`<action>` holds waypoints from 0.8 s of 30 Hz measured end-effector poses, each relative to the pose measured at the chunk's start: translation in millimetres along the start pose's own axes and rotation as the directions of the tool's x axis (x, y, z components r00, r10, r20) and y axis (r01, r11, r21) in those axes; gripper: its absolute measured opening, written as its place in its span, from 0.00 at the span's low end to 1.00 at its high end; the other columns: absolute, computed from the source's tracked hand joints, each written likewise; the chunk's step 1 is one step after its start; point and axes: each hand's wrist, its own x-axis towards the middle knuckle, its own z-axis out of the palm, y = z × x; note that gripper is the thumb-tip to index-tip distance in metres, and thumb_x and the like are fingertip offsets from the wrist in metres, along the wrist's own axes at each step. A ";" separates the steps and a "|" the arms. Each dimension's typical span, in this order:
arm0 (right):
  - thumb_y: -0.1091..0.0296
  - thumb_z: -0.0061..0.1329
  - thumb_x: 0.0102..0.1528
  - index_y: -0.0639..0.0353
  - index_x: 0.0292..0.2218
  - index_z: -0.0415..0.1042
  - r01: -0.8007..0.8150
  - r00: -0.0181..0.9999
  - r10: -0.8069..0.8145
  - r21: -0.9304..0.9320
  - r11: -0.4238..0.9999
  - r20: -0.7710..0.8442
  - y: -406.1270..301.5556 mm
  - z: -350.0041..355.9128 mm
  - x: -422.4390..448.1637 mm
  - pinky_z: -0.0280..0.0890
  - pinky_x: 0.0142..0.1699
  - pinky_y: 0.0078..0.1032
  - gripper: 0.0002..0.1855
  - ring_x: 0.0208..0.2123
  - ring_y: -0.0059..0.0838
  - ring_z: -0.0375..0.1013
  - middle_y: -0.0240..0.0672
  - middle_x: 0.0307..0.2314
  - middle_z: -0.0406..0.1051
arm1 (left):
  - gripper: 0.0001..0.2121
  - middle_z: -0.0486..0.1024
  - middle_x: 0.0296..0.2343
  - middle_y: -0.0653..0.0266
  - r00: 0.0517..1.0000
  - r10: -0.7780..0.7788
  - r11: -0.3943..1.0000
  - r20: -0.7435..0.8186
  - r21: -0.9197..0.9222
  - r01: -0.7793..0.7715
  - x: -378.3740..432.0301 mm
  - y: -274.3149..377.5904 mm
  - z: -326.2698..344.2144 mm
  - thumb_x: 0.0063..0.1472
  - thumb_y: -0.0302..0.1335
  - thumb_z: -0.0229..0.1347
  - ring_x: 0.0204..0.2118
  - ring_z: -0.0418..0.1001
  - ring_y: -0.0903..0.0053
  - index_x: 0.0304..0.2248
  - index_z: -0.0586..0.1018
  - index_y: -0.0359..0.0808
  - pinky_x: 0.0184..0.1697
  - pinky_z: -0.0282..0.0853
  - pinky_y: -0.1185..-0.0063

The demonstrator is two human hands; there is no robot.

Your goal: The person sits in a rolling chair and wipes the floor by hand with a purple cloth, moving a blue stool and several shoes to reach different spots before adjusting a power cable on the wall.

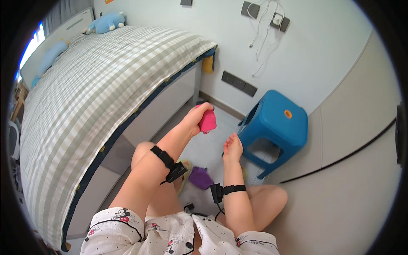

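Observation:
My left hand (198,116) grips a small pink cloth item (207,121) above the grey floor, beside the foot of the bed. Something black shows at the top of that hand. My right hand (233,148) is raised near the left side of a blue plastic stool (283,118), its fingers partly curled with nothing seen in them. On the floor between my legs lies a purple cloth item (201,178). A yellow-green slipper (185,178) is partly hidden by my leg. Black straps with small black devices circle both forearms.
A bed with a striped cover (127,70) fills the left side, with blue plush toys (106,23) near its headboard. White charging cables (266,35) hang from wall sockets. Dark sockets (239,83) sit lower down. A black cable (344,156) crosses the pale surface at right.

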 end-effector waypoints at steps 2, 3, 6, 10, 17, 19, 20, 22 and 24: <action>0.66 0.44 0.50 0.54 0.42 0.68 -0.058 0.998 0.059 0.030 0.998 -0.033 22.5 -38.3 -1.7 0.60 0.30 0.18 0.15 0.26 0.16 0.63 0.26 0.28 0.66 | 0.10 0.70 0.26 0.64 0.999 -0.038 0.999 0.010 -0.020 0.039 -29.6 -4.6 -3.0 0.49 0.29 0.54 0.26 0.68 0.74 0.31 0.70 0.35 0.30 0.68 0.75; 0.65 0.44 0.50 0.54 0.40 0.68 -0.105 0.993 0.108 0.057 0.993 -0.057 30.2 -55.4 -3.3 0.59 0.30 0.17 0.14 0.26 0.16 0.63 0.25 0.28 0.66 | 0.11 0.70 0.26 0.63 0.999 -0.054 0.998 0.003 -0.027 0.054 -45.1 -4.3 -4.5 0.49 0.30 0.53 0.26 0.69 0.74 0.32 0.70 0.35 0.30 0.68 0.75; 0.64 0.44 0.50 0.52 0.38 0.68 -0.098 0.994 0.103 0.110 0.989 -0.047 43.0 -98.8 -8.1 0.60 0.30 0.17 0.12 0.25 0.15 0.62 0.22 0.27 0.66 | 0.12 0.70 0.26 0.62 1.000 -0.022 1.000 0.014 -0.005 0.022 -86.1 -0.3 -11.4 0.49 0.31 0.53 0.26 0.69 0.72 0.32 0.70 0.35 0.29 0.69 0.73; 0.63 0.45 0.51 0.49 0.36 0.69 -0.205 0.977 0.213 0.198 0.958 -0.021 57.9 -136.2 -26.8 0.60 0.30 0.16 0.09 0.25 0.14 0.62 0.20 0.27 0.66 | 0.12 0.70 0.26 0.61 1.000 0.027 0.996 0.011 0.081 -0.028 -135.8 12.6 -16.7 0.49 0.31 0.54 0.26 0.70 0.71 0.33 0.69 0.34 0.29 0.69 0.72; 0.63 0.48 0.50 0.48 0.30 0.68 -0.234 0.969 0.243 0.165 0.958 -0.039 63.1 -176.1 -19.1 0.59 0.31 0.14 0.04 0.25 0.14 0.62 0.19 0.25 0.65 | 0.12 0.70 0.27 0.62 0.994 0.096 0.991 0.060 0.091 -0.101 -165.8 34.1 8.4 0.49 0.30 0.55 0.27 0.70 0.72 0.33 0.69 0.35 0.29 0.69 0.72; 0.63 0.48 0.50 0.49 0.30 0.68 -0.275 0.962 0.272 0.154 0.949 0.038 89.3 -141.9 -75.1 0.59 0.31 0.14 0.04 0.25 0.14 0.62 0.19 0.24 0.65 | 0.13 0.70 0.27 0.62 0.995 0.100 0.988 -0.026 0.120 -0.096 -161.0 31.8 -27.3 0.48 0.30 0.55 0.28 0.69 0.73 0.33 0.69 0.36 0.29 0.69 0.71; 0.63 0.48 0.50 0.49 0.29 0.68 -0.238 0.969 0.226 0.147 0.960 0.097 86.2 -129.9 -96.7 0.59 0.31 0.13 0.04 0.25 0.14 0.62 0.19 0.23 0.65 | 0.13 0.70 0.27 0.62 0.995 0.080 0.988 -0.053 0.134 -0.073 -160.6 30.1 -36.4 0.48 0.30 0.55 0.28 0.69 0.72 0.33 0.69 0.36 0.29 0.69 0.71; 0.63 0.48 0.50 0.49 0.29 0.68 -0.248 0.965 0.234 0.122 0.961 0.121 85.2 -138.6 -85.2 0.59 0.31 0.13 0.04 0.24 0.14 0.62 0.20 0.22 0.65 | 0.13 0.70 0.28 0.61 0.998 0.050 0.991 -0.045 0.128 -0.044 -157.9 26.1 -39.4 0.48 0.30 0.56 0.28 0.70 0.72 0.33 0.69 0.35 0.29 0.69 0.71; 0.63 0.48 0.50 0.49 0.29 0.68 -0.275 0.954 0.257 0.104 0.956 0.155 96.6 -148.1 -70.0 0.59 0.31 0.14 0.05 0.24 0.14 0.62 0.20 0.22 0.65 | 0.14 0.70 0.28 0.61 0.996 0.046 0.993 -0.078 0.112 -0.037 -155.0 21.3 -55.4 0.48 0.30 0.56 0.28 0.70 0.72 0.34 0.69 0.35 0.29 0.69 0.71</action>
